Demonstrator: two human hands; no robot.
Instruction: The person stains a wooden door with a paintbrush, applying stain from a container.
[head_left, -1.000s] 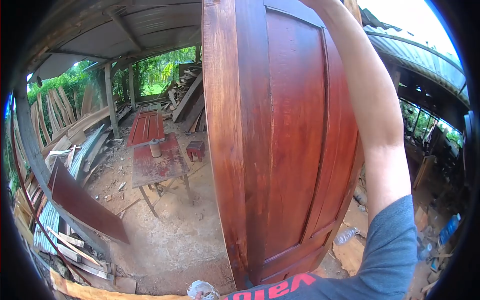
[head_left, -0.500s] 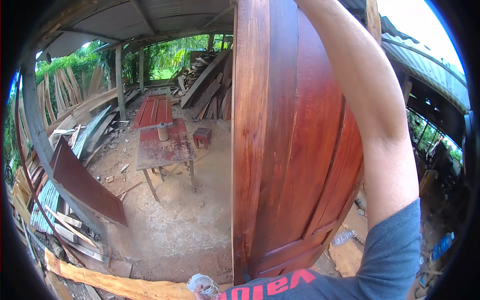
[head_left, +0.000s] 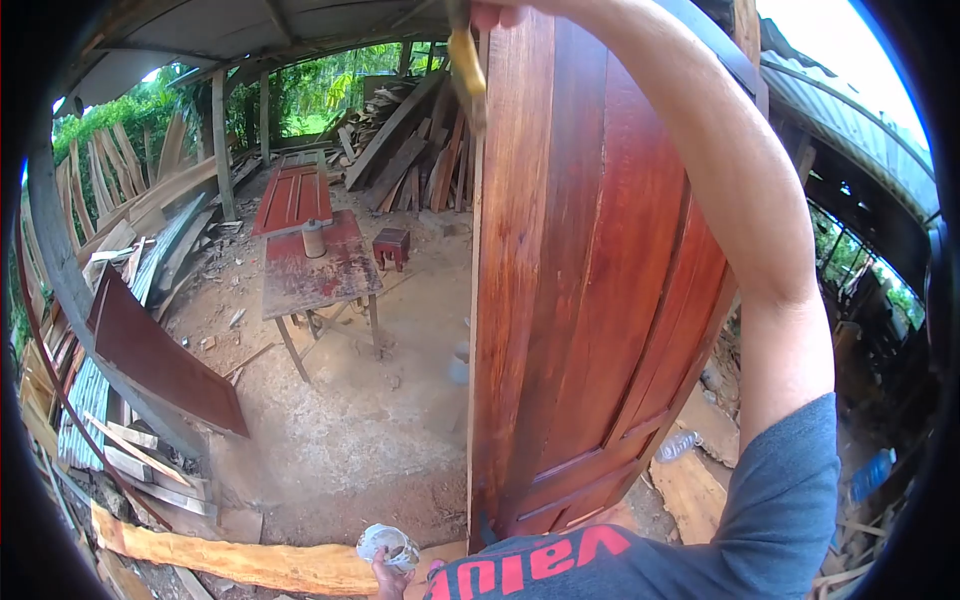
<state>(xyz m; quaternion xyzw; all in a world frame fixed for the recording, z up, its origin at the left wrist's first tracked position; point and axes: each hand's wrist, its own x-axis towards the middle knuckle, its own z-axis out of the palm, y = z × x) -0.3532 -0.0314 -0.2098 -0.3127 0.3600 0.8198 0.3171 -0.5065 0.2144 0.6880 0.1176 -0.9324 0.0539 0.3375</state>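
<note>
So the big red-brown door [head_left: 590, 300] is standing upright on its bottom end, long axis straight up and down, narrow edge turned toward the camera and the panelled face angling away to the right. Its foot sits on the dirt floor [head_left: 370, 440], right by the pale plank [head_left: 250, 565] lying along the near edge of the floor.

The right hand [head_left: 500, 12] is way up at the top of the door, arm stretched across the panelled face. The fingers are curled around a yellow-handled brush [head_left: 466, 65], which hangs down with its tip against the door's top left edge. Only part of that hand shows at the frame's top.

The left hand [head_left: 385, 575] is low by the chest, fingers wrapped around a small crumpled whitish container [head_left: 388, 545]. Can't make out what it is exactly.

Room-wise, left of the door is a good open stretch of dirt floor. Farther back stands a red-stained table [head_left: 315, 280] with a can [head_left: 314, 240] at its far edge, another door panel [head_left: 293, 198] lying flat behind it, and a small stool [head_left: 391, 246] off its right corner. A dark board [head_left: 165, 365] leans along the left side of the floor, with scrap timber piled behind. On the right it's tighter: wood scraps and a plastic bottle [head_left: 678, 445] lie close to the door's base.
</note>
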